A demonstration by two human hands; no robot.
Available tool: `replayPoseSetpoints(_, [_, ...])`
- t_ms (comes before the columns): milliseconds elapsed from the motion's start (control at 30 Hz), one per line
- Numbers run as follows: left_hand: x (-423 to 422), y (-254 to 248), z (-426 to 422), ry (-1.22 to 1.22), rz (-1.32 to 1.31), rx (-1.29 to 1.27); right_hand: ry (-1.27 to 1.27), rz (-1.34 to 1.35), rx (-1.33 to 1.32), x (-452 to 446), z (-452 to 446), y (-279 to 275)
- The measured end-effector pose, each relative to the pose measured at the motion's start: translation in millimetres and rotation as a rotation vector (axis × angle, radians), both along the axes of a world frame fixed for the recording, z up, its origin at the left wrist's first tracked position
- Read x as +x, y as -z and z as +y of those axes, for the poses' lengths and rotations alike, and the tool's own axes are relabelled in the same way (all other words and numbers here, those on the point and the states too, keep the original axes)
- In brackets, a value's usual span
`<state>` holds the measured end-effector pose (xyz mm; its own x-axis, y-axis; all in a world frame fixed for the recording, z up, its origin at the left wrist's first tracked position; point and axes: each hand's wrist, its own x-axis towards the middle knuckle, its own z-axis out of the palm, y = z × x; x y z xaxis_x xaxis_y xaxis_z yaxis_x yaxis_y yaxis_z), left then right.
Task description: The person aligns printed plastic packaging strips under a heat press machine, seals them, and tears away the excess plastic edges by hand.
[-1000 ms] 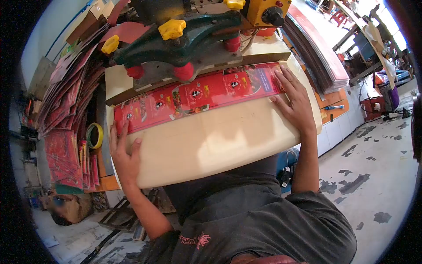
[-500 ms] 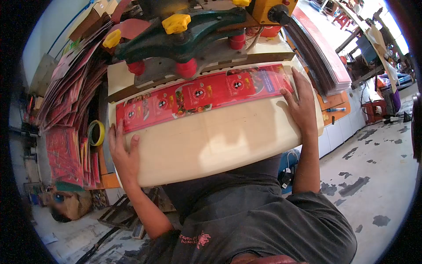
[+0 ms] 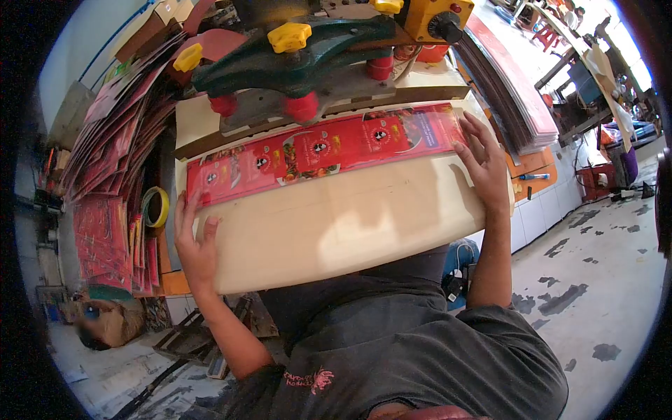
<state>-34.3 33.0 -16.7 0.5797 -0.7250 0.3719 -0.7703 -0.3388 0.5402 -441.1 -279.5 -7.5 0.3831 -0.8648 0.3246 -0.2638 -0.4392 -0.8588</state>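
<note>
A long strip of red printed plastic packaging (image 3: 301,155), with round logos and food pictures, lies on a cream board (image 3: 336,224) under the front of a press. At the strip's left end rests my left hand (image 3: 198,245), fingers stretched along the board's edge and thumb apart. My right hand (image 3: 488,168) is at the other end, its thumb near the strip's corner and its fingers spread and slightly bent. Both hands are open. Above the strip is the dark green press frame (image 3: 308,52) with yellow knobs (image 3: 289,38) and red feet (image 3: 302,106).
Piles of red printed sheets (image 3: 105,231) stand on the left, beside a yellow tape roll (image 3: 155,207). To the right is a tall stack of flat sheets (image 3: 514,91). A blue pen (image 3: 535,176) lies on the orange tabletop (image 3: 542,164). Another person (image 3: 115,325) is low at the left.
My right hand's fingers have bent slightly and shifted at the strip's end. My left hand stays at the left end. The view has moved a little.
</note>
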Motion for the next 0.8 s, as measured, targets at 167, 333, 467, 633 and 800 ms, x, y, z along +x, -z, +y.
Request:
replayPoseSetpoints(167, [2, 1, 1, -0.007, -0.004, 0.012, -0.016, 0.007, 0.038, -4, -2, -2])
replayPoseSetpoints(333, [-2, -1, -2, -0.012, 0.009, 0.03, -0.027, -0.074, 0.068, -10, -8, 6])
replayPoseSetpoints(467, [-1, 3, -2, -0.014, -0.032, 0.066, -0.004, -0.085, 0.116, -13, -8, 4])
replayPoseSetpoints(633, [-2, 3, -3, -0.027, -0.037, 0.092, 0.002, -0.157, 0.114, -17, -12, 9])
replayPoseSetpoints(800, [-3, 1, -4, -0.038, -0.058, 0.13, 0.003, -0.223, 0.135, -17, -12, 10])
